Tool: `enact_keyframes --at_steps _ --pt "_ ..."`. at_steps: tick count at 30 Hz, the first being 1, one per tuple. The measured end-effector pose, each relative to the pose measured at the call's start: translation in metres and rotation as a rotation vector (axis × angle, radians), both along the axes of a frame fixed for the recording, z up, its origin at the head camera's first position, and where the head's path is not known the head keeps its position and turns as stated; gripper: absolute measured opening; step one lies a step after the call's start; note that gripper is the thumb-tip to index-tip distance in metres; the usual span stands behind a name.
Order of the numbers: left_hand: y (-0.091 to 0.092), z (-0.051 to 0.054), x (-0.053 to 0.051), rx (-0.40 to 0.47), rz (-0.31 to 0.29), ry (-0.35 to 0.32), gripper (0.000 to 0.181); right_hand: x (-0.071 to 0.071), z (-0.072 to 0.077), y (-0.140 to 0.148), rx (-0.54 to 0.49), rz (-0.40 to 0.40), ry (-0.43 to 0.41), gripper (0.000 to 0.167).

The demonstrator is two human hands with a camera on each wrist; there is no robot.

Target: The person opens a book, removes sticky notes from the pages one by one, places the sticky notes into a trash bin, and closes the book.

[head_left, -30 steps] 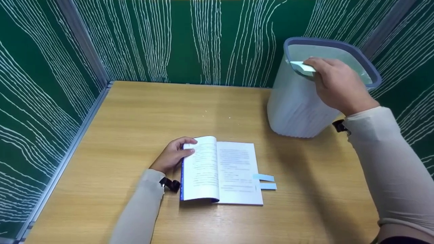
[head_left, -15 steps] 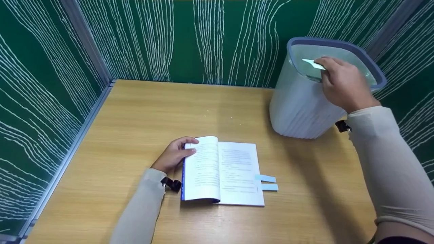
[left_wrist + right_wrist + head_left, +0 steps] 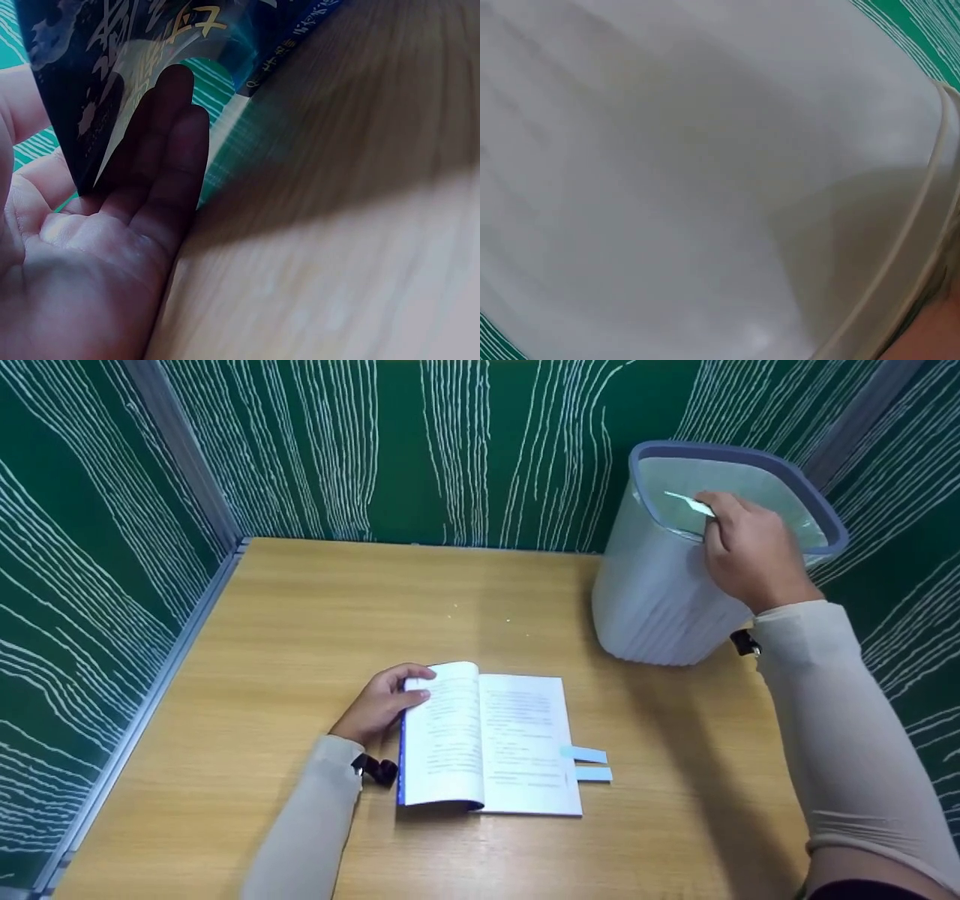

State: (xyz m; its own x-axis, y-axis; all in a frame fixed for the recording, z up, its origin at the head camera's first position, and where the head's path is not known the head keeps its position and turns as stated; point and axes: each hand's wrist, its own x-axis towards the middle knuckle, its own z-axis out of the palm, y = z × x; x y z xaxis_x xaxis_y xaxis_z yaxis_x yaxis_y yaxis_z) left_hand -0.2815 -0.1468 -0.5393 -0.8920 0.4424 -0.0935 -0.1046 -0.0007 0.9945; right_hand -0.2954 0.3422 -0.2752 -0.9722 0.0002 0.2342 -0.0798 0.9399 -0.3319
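Note:
An open book [image 3: 525, 727] with printed pages lies on the table. My left hand [image 3: 379, 705] grips its left side, the thumb on the page. In the left wrist view, fingers reach under the dark blue cover [image 3: 82, 82], which stands raised off the table. Two light blue sticky tabs [image 3: 594, 773] stick out from the right page edge. Over the opening of a whitish trash bin [image 3: 660, 600], my right hand [image 3: 754, 547] pinches a small pale green slip of paper [image 3: 691, 504]. The bin's wall [image 3: 667, 187] fills most of the right wrist view, where that slip is hidden.
The bin has a grey-blue rim [image 3: 720, 451] and a thin liner, and it stands at the table's back right. Small white specks [image 3: 508, 620] lie on the wooden table [image 3: 337, 607]. Green panels [image 3: 397, 450] with white lines enclose the back and sides.
My right hand has shifted slightly right, bringing the paper slip from the bin's near left rim to over its opening. The slip now shows more edge-on. My left hand and the book stay put.

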Motion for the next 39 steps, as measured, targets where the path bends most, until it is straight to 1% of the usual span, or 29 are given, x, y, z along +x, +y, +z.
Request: enact_keyframes --at_steps 3,8,13,16,20,24,26,30,34,39 --pt "0.0003 -0.0001 0.0001 0.009 -0.006 -0.008 0.034 0.0013 -0.0011 0.0010 0.000 -0.006 0.003 0.053" --pt "0.0000 -0.0009 0.0008 0.049 0.000 -0.046 0.034 0.0009 -0.0014 -0.0001 0.004 -0.014 0.015 0.054" --pt "0.0017 -0.0010 0.0012 0.050 -0.003 -0.044 0.034 0.0018 -0.0010 0.0009 -0.001 -0.023 0.020 0.055" --pt "0.0020 0.0009 0.0026 0.048 0.001 -0.046 0.033 0.0021 -0.0005 0.0014 -0.005 -0.023 0.030 0.055" --pt "0.0016 0.0025 0.0027 0.043 0.003 -0.046 0.032 0.0024 -0.0025 0.0012 -0.007 -0.026 0.077 0.053" --pt "0.0005 0.0012 0.0022 0.035 0.006 -0.043 0.033 0.0029 -0.0068 -0.0001 -0.005 -0.031 0.113 0.052" --pt "0.0007 0.0027 0.0019 0.029 0.006 -0.041 0.033 0.0033 -0.0064 0.0006 -0.010 -0.036 0.110 0.053" --pt "0.0000 0.0039 0.0022 0.022 0.004 -0.024 0.034 0.0025 -0.0052 0.0004 -0.025 -0.047 0.075 0.056" --pt "0.0005 0.0035 0.0011 0.050 -0.002 -0.018 0.034 0.0029 -0.0049 -0.0006 -0.019 -0.054 0.092 0.057" --pt "0.0008 0.0010 0.0020 0.088 -0.005 -0.038 0.036 0.0061 -0.0066 -0.0025 -0.021 -0.060 0.119 0.057"
